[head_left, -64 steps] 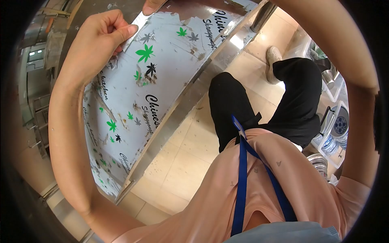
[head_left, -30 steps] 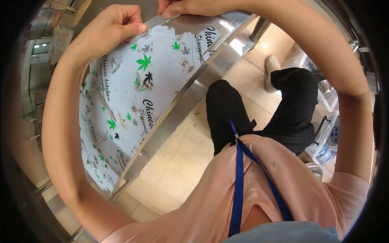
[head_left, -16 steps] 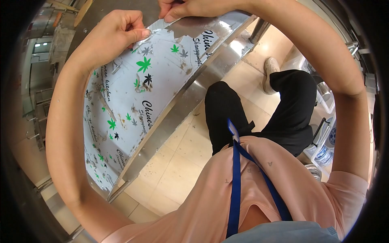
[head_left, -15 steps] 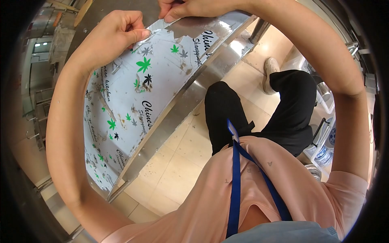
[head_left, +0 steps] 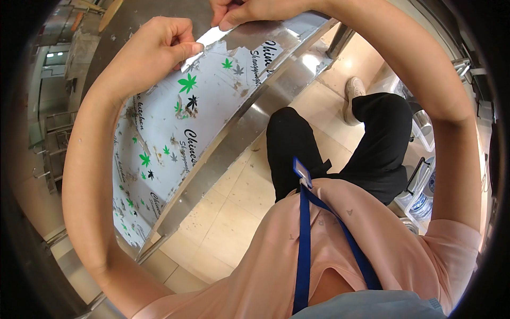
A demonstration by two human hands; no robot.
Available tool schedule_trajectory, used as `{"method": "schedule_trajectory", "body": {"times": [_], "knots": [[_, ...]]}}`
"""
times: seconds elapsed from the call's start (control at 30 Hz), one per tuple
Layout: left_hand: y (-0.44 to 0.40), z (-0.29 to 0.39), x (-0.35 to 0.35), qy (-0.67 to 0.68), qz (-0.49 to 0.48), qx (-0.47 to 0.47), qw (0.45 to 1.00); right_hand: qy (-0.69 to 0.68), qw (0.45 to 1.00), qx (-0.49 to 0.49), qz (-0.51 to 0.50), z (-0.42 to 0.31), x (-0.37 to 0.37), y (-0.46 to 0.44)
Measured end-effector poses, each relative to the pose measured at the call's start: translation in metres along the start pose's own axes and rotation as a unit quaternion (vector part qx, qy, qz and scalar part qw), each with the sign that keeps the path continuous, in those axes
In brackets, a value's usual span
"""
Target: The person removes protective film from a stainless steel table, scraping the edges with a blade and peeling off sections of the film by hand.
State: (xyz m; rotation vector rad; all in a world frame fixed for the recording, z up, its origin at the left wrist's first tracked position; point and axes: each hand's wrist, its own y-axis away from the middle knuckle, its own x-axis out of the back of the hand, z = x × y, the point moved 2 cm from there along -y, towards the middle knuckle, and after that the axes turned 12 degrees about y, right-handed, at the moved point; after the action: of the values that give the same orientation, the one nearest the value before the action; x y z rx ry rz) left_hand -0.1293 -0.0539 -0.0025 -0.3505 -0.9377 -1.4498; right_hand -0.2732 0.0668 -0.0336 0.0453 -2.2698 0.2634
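Note:
A white printed protective film point(head_left: 212, 114), with green leaves and black lettering, covers much of a stainless steel panel point(head_left: 265, 31). Its edge is torn and ragged near the top, where bare metal shows. My left hand point(head_left: 156, 53) pinches the film's upper edge between thumb and fingers. Farther right, my right hand point(head_left: 247, 11) is closed in a pinch on the same edge, its fingers partly cut off by the frame. Between both hands, a bright lifted strip of film point(head_left: 212, 36) stretches. Scuffs and brown dirt patches mark the film.
The panel's metal edge point(head_left: 204, 173) runs diagonally above a tiled floor point(head_left: 228, 212) scattered with small scraps. My knees are beside it. Clear plastic bins point(head_left: 419, 202) stand at right. A wire rack point(head_left: 53, 151) is at left.
The film's edge between my hands has lifted and now shows as a bright, folded strip. My left hand has shifted slightly right and down, and the right hand slightly right.

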Motion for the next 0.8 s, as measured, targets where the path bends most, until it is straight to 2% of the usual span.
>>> {"method": "schedule_trajectory", "body": {"times": [0.07, 0.17, 0.2, 0.27, 0.33, 0.4, 0.47, 0.5, 0.57, 0.67, 0.77, 0.8], "knots": [[0.004, 0.006, -0.004, 0.018, -0.001, 0.018, 1.0, -0.022, 0.999, 0.001, -0.034, -0.006, 0.006, 0.004], [0.008, 0.013, -0.014, 0.055, -0.006, 0.006, 0.998, -0.023, 0.999, 0.009, -0.023, 0.0, 0.0, 0.007], [0.011, 0.013, -0.019, 0.068, -0.009, -0.005, 0.998, -0.006, 0.999, 0.044, -0.001, -0.001, 0.0, 0.011], [0.018, 0.011, -0.027, 0.064, 0.037, -0.025, 0.997, 0.026, 0.992, 0.116, 0.045, -0.007, 0.0, 0.019], [0.024, 0.013, -0.024, 0.048, 0.054, -0.02, 0.997, 0.004, 0.995, 0.097, 0.038, -0.006, -0.001, 0.015], [0.025, 0.005, -0.014, 0.117, 0.092, -0.036, 0.988, -0.031, 0.996, 0.069, 0.049, -0.006, 0.002, 0.015], [0.027, 0.001, 0.006, 0.175, 0.128, -0.041, 0.975, -0.002, 0.994, 0.028, 0.11, -0.016, 0.013, 0.014], [0.026, 0.0, 0.012, 0.177, 0.177, -0.072, 0.966, 0.011, 0.99, 0.008, 0.14, -0.019, 0.018, 0.012], [0.019, 0.006, 0.01, 0.161, 0.284, -0.154, 0.933, 0.066, 0.985, 0.032, 0.157, -0.023, 0.025, 0.006], [0.016, 0.023, 0.012, 0.094, 0.206, -0.166, 0.96, 0.124, 0.974, 0.066, 0.178, -0.035, 0.029, -0.002], [0.009, 0.021, 0.026, 0.087, 0.122, -0.104, 0.983, 0.147, 0.957, 0.115, 0.223, -0.044, 0.031, -0.001], [0.012, 0.023, 0.026, 0.068, 0.144, -0.108, 0.981, 0.162, 0.948, 0.134, 0.241, -0.044, 0.032, 0.0]]}}
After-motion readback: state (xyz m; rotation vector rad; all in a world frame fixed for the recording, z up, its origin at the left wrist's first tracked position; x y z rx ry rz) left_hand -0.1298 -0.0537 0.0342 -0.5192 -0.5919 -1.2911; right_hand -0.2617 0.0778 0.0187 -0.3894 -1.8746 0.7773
